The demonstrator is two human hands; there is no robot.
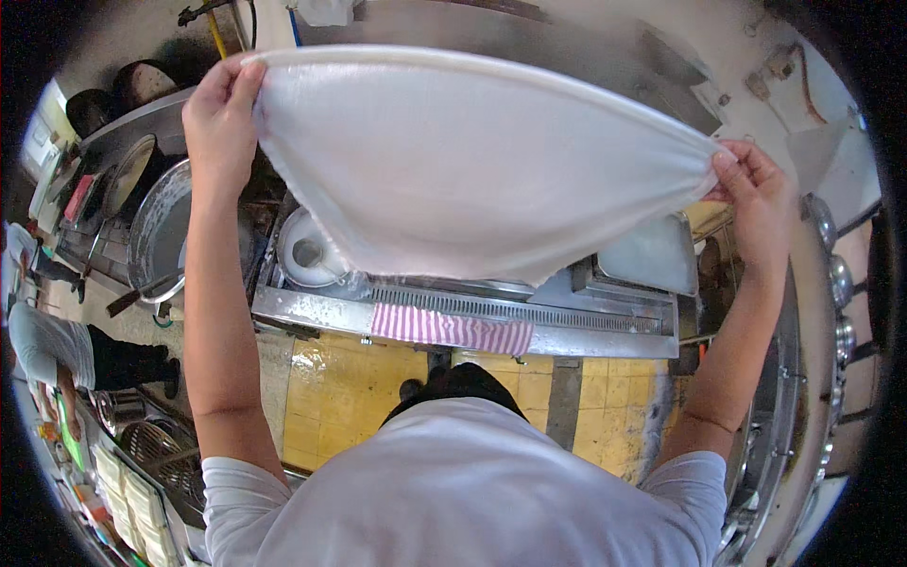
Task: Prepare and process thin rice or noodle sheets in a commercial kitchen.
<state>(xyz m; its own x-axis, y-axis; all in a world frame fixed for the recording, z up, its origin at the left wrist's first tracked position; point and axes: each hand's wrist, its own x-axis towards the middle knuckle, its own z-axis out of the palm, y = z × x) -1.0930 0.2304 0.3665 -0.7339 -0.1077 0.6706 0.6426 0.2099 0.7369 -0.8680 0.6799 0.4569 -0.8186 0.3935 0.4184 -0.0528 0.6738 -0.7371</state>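
Observation:
A thin white cloth is stretched between my two raised hands, its far edge pulled nearly taut. At the upper left, my left hand pinches one corner between thumb and fingers. My right hand grips the opposite corner, where the fabric gathers into folds. The cloth's lower edge sags above a stainless steel counter and hides much of its middle. To the left of that edge stands a white round pot with a grey opening. A rectangular metal tray is partly covered at the right.
A purple-and-white striped towel hangs over the counter's front. At left is a large wok with a ladle handle across its rim. Two people work farther left, one in a striped shirt. Metal bowls line the right wall.

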